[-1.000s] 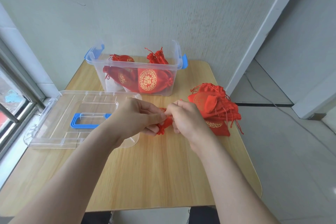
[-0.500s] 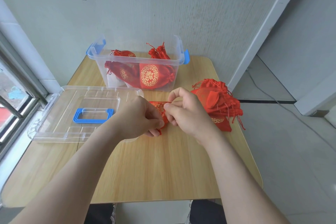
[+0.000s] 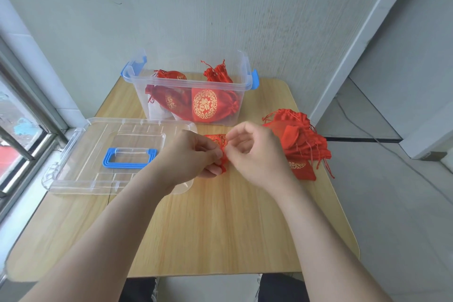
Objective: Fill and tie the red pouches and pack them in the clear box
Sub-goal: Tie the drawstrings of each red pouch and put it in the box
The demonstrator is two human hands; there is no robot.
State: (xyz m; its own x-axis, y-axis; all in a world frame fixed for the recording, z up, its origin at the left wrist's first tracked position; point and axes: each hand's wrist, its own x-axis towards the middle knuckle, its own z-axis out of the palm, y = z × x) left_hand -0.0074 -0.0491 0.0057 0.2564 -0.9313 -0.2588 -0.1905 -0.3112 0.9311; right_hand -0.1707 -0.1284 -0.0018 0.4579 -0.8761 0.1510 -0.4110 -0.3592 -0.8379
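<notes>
At 9 o'clock from the hands, the clear lid [image 3: 81,154] with its blue handle [image 3: 130,166] lies flat on the table [image 3: 220,228], its right edge hidden behind the left forearm. The clear box [image 3: 242,76], holding filled pouches [image 3: 206,105], stands at 12 o'clock. The left hand [image 3: 193,154] grips a red pouch [image 3: 219,141]; the right hand [image 3: 257,154] pinches its edge. Loose pouches [image 3: 304,144] pile at 3 o'clock, partly behind that hand.

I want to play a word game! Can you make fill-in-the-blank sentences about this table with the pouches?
The lid on the table has a ___ handle. The left hand and right hand pinch one ___ pouch. The clear box stands open, with filled pouches ___ it. The loose pouch pile lies on the table's ___ side.
Missing words: blue, red, inside, right.
</notes>
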